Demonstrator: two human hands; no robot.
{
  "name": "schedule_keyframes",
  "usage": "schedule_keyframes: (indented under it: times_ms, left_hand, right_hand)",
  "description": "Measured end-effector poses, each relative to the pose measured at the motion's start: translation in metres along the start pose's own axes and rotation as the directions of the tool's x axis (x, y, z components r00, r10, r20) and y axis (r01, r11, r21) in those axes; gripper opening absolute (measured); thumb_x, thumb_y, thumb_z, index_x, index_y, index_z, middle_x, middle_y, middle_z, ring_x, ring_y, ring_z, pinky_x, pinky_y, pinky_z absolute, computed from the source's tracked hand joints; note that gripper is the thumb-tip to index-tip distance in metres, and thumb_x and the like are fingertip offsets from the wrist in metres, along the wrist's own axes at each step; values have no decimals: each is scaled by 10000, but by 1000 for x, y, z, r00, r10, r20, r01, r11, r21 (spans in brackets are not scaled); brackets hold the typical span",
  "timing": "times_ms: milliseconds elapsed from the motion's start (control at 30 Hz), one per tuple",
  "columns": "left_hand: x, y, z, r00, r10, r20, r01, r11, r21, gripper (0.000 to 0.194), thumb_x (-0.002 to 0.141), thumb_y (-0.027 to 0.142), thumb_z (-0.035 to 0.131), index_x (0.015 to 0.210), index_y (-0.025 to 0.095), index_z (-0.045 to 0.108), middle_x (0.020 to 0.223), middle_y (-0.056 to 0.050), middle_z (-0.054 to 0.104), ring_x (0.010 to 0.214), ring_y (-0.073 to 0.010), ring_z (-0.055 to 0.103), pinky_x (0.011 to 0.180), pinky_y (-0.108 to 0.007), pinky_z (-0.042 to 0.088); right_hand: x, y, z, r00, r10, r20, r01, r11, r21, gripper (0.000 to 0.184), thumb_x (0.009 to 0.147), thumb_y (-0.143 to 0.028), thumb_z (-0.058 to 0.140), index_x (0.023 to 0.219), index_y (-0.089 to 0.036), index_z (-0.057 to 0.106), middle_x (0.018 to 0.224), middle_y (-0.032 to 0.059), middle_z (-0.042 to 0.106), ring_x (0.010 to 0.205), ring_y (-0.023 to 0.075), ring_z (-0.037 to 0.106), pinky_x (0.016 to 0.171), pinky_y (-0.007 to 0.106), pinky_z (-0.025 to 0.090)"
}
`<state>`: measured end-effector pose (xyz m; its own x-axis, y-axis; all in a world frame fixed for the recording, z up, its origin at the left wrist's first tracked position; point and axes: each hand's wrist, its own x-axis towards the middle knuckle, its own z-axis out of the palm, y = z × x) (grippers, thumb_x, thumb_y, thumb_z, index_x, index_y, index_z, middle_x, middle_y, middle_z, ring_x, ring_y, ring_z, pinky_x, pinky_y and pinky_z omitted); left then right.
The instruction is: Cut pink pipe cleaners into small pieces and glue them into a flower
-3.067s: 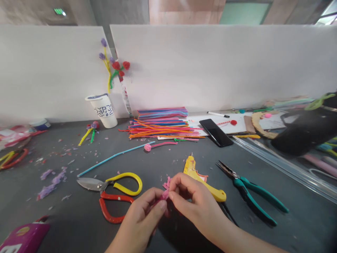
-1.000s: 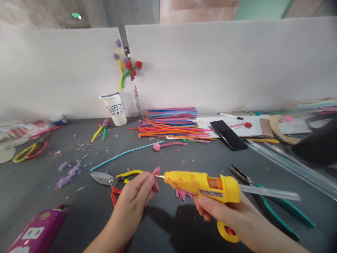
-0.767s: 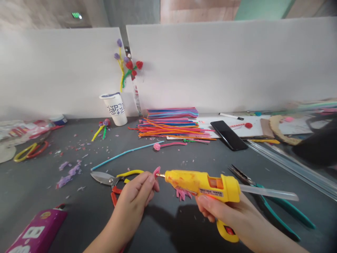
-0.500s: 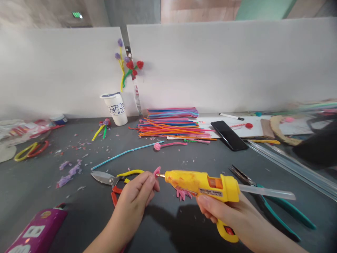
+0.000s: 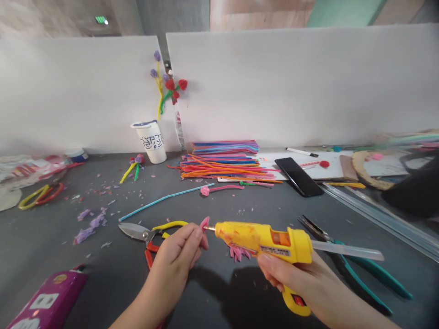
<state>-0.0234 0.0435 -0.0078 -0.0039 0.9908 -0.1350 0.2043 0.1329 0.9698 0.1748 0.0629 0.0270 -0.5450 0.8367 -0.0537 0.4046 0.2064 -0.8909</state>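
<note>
My left hand [image 5: 176, 256] pinches a small pink pipe-cleaner piece [image 5: 204, 222] between thumb and fingers, just above the grey table [image 5: 51, 256]. My right hand [image 5: 302, 285] grips the handle of a yellow glue gun [image 5: 264, 241], held level, with its metal tip touching the pink piece. A clear glue stick [image 5: 346, 250] juts from the gun's back. Several pink petal pieces [image 5: 237, 252] lie on the table under the gun's barrel.
Yellow and red scissors [image 5: 147, 234] lie left of my hands, teal pliers [image 5: 356, 267] to the right. Farther back are a blue pipe cleaner [image 5: 161, 200], a stack of coloured pipe cleaners [image 5: 222, 162], a black phone [image 5: 298, 176], a white cup [image 5: 151, 140] and a purple box [image 5: 44, 304].
Three seconds ago both hands worked the pink piece and the glue gun lay on the table. My right hand has since picked up the gun; over the last second little has moved.
</note>
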Motion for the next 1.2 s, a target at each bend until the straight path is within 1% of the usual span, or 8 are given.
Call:
schedule_keyframes:
  times_ms: [433, 600, 700, 833, 900, 1000, 1100, 1200]
  left_hand:
    - [0, -1, 0, 1000, -9, -6, 9, 1000, 18, 338, 843, 427, 356, 633, 192, 475, 446, 83, 262, 414, -82, 239, 404, -211, 181]
    - [-1, -2, 0, 1000, -14, -3, 14, 1000, 24, 335, 848, 431, 348, 644, 195, 468, 449, 85, 255, 415, -84, 245, 405, -208, 186]
    - [-2, -1, 1, 1000, -17, -14, 18, 999, 43, 334, 846, 432, 355, 647, 192, 474, 449, 85, 257, 419, -84, 246, 407, -204, 186]
    - [-3, 0, 1, 999, 16, -35, -14, 998, 59, 328, 844, 418, 370, 646, 185, 488, 460, 78, 296, 426, -82, 267, 414, -199, 203]
    - [-2, 1, 1, 999, 26, -41, -24, 998, 55, 330, 845, 410, 369, 641, 183, 494, 455, 75, 305, 424, -82, 272, 414, -200, 209]
    - [-1, 0, 1, 998, 31, -59, -28, 998, 55, 331, 851, 397, 367, 638, 181, 498, 444, 76, 298, 419, -81, 262, 416, -202, 208]
    - [0, -3, 2, 998, 46, -47, -43, 997, 63, 326, 859, 384, 364, 650, 180, 510, 442, 74, 310, 423, -83, 275, 436, -206, 232]
    - [0, -7, 4, 999, 40, -16, -39, 997, 59, 321, 860, 387, 367, 661, 182, 511, 447, 70, 324, 429, -86, 290, 441, -210, 237]
  right_hand:
    - [0, 0, 1, 1000, 17, -19, -16, 1000, 14, 297, 803, -336, 382, 540, -201, 368, 511, -39, 387, 455, 86, 372, 402, 198, 315]
    - [-1, 2, 1, 1000, -15, -24, 15, 1000, -12, 311, 817, -342, 389, 541, -201, 372, 497, -42, 387, 438, 83, 375, 380, 188, 316]
    - [-3, 9, 4, 997, -47, -60, 42, 995, -89, 287, 824, -341, 399, 574, -202, 416, 517, -36, 423, 453, 92, 404, 411, 196, 350]
    - [-4, 16, 6, 977, -154, -147, 112, 959, -260, 197, 823, -288, 423, 655, -211, 491, 610, -14, 531, 541, 119, 491, 516, 215, 396]
    - [0, 17, 2, 967, -177, -185, 104, 932, -346, 177, 823, -273, 425, 665, -213, 477, 641, -9, 547, 571, 127, 512, 520, 219, 384]
    - [9, 22, -10, 965, -135, -224, -10, 836, -549, 121, 794, -217, 456, 676, -209, 432, 669, -10, 528, 567, 126, 494, 503, 232, 341]
    - [14, 33, -23, 987, -78, -142, -46, 706, -706, 89, 738, -175, 509, 699, -205, 435, 715, -7, 515, 597, 134, 497, 516, 244, 315]
    - [11, 44, -32, 993, 14, -121, -106, 591, -800, 72, 733, -219, 531, 722, -202, 462, 741, 5, 515, 621, 156, 527, 515, 258, 301]
